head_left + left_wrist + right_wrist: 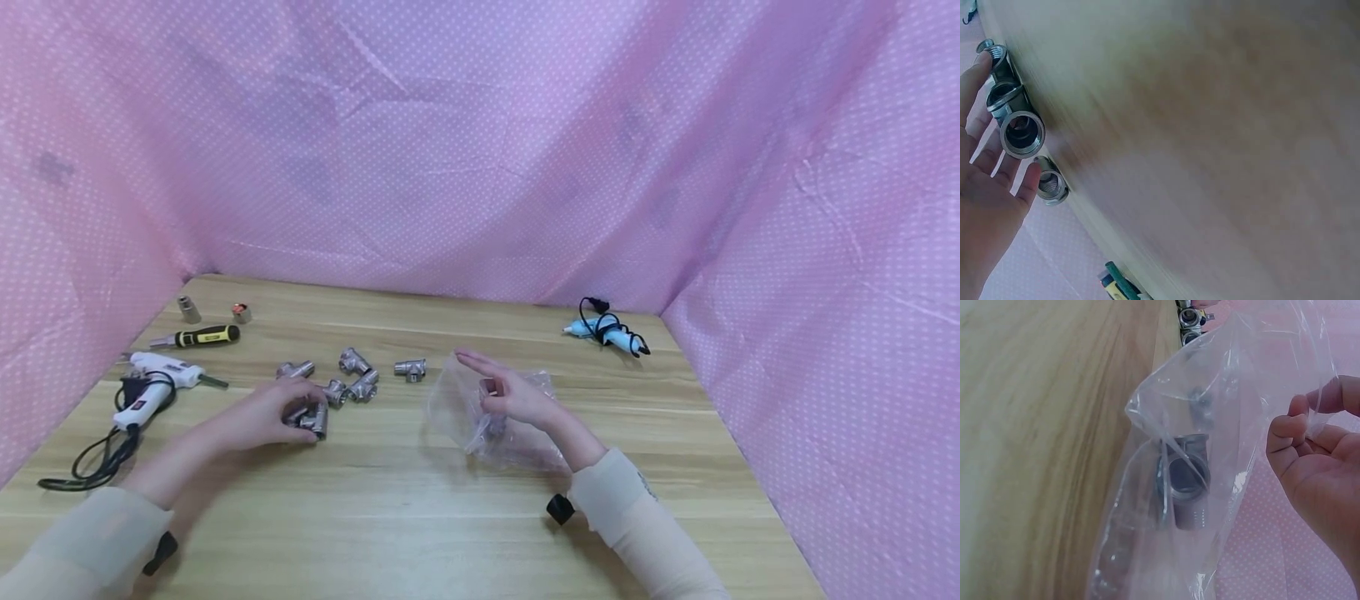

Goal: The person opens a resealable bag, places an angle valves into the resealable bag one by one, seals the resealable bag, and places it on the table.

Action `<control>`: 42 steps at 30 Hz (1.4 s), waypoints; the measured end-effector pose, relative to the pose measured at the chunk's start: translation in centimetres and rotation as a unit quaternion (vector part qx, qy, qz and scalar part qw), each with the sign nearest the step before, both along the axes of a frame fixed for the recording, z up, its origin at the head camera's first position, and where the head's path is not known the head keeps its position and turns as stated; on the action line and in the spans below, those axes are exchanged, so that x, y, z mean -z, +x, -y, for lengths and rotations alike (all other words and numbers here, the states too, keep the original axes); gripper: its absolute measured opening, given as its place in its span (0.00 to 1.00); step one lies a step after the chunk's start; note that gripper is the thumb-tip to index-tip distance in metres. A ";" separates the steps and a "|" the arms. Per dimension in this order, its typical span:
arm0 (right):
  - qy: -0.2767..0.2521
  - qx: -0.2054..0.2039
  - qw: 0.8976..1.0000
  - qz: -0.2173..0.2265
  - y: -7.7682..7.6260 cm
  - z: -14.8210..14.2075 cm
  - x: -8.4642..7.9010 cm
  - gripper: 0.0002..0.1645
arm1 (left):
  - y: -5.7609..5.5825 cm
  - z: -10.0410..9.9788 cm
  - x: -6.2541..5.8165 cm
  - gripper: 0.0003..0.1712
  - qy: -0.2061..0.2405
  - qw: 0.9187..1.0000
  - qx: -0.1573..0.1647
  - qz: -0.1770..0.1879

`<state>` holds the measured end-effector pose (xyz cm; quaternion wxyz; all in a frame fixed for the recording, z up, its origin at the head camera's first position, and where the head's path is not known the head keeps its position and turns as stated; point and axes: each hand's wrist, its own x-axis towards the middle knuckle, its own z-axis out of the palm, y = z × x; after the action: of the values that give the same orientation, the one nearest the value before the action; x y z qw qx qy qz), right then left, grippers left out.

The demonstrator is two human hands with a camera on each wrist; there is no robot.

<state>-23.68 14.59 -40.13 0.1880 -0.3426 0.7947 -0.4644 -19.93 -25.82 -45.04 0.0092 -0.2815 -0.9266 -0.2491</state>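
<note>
My left hand [294, 406] lies over a cluster of metal tee fittings [313, 420] left of the table's middle. In the left wrist view its straight fingertips [1027, 178] touch these threaded fittings [1022, 132]. My right hand [501, 390] holds up the rim of a clear plastic bag [491, 433] that rests on the table at centre right. The right wrist view shows the fingers [1290, 428] pinching the bag's edge [1235, 394], with one metal fitting [1188, 481] lying inside. More loose fittings [362, 377] lie between the two hands.
A white glue gun [153, 385] with a black cord lies at the left edge. Behind it are a yellow-black screwdriver [198, 336] and a small metal socket [188, 309]. A blue corded tool [607, 332] sits at the back right. Pink dotted cloth walls the wooden table [420, 533].
</note>
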 end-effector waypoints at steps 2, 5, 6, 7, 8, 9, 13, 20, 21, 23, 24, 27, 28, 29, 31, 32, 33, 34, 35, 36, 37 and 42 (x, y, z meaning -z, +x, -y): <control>0.001 -0.001 1.000 -0.003 -0.3 0.0 0.3 0.45 | 0.0 -0.1 -0.1 0.33 -0.001 1.000 -0.003 -0.007; 0.001 -0.003 1.000 -0.003 -0.3 0.1 0.3 0.45 | 0.1 -0.2 -0.3 0.32 -0.004 1.000 -0.007 -0.016; 0.002 -0.003 1.000 -0.002 -0.3 0.1 0.3 0.45 | 0.1 -0.3 -0.5 0.32 -0.002 1.000 -0.011 -0.013; 0.002 -0.004 1.000 -0.001 -0.3 0.2 0.3 0.45 | 0.1 -0.4 -0.7 0.32 0.000 1.000 -0.014 -0.009; 0.002 -0.005 1.000 0.000 -0.4 0.2 0.2 0.45 | 0.1 -0.6 -0.9 0.31 0.002 1.000 -0.018 -0.004; 0.005 -0.005 1.000 0.000 -0.3 0.3 0.2 0.45 | 0.1 -0.7 -1.2 0.30 0.007 1.000 -0.021 0.003; 0.003 -0.010 1.000 0.010 0.0 0.5 -0.5 0.44 | -0.1 -1.5 -2.4 0.32 0.028 0.999 -0.028 0.029; -0.004 -0.015 0.999 0.028 1.0 0.9 -2.6 0.44 | -0.5 -3.3 -4.6 0.35 0.050 0.998 -0.021 0.023; -0.004 -0.015 0.999 0.028 1.1 1.0 -2.7 0.44 | -0.5 -3.7 -4.9 0.35 0.051 0.998 -0.022 0.019; -0.003 -0.015 0.999 0.028 1.1 1.0 -2.8 0.44 | -0.6 -4.4 -5.5 0.34 0.055 0.998 -0.022 0.014; -0.004 -0.013 0.999 0.030 1.1 1.1 -2.8 0.44 | -0.6 -4.9 -5.8 0.34 0.057 0.998 -0.023 0.014; -0.009 -0.012 0.999 0.036 0.9 1.2 -2.8 0.44 | -0.4 -6.3 -6.7 0.33 0.074 0.997 -0.025 0.020; -0.011 -0.011 0.999 0.037 0.9 1.2 -2.8 0.44 | -0.3 -6.8 -6.9 0.33 0.081 0.996 -0.024 0.021; -0.015 -0.011 0.999 0.038 0.9 1.2 -2.8 0.44 | -0.3 -7.2 -7.1 0.34 0.087 0.996 -0.025 0.020; -0.019 -0.013 0.999 0.041 0.8 1.2 -2.9 0.44 | -0.2 -8.2 -7.4 0.34 0.100 0.994 -0.027 0.020; -0.020 -0.014 0.999 0.040 0.8 1.2 -2.9 0.44 | -0.3 -8.7 -7.5 0.34 0.106 0.994 -0.027 0.019; -0.021 -0.015 0.999 0.040 0.8 1.2 -2.9 0.44 | -0.3 -9.1 -7.5 0.34 0.113 0.993 -0.027 0.018; -0.024 -0.017 0.999 0.042 0.8 1.2 -3.0 0.44 | -0.4 -9.5 -7.6 0.34 0.124 0.992 -0.024 0.020; -0.025 -0.018 0.999 0.043 0.8 1.2 -3.0 0.44 | -0.4 -9.9 -7.6 0.34 0.133 0.991 -0.021 0.022; -0.026 -0.018 0.999 0.044 0.8 1.2 -3.0 0.44 | -0.5 -10.4 -7.5 0.34 0.142 0.989 -0.018 0.024; -0.025 -0.018 0.999 0.044 0.8 1.2 -3.0 0.44 | -0.6 -10.8 -7.4 0.33 0.152 0.988 -0.014 0.029; -0.018 -0.017 0.998 0.050 0.8 1.2 -3.2 0.44 | -0.8 -13.3 -6.9 0.33 0.198 0.978 -0.001 0.068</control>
<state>-22.84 13.34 -36.91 0.2291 -0.3356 0.7697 -0.4924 -20.74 -12.57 -38.12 0.0015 -0.2559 -0.8577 -0.4459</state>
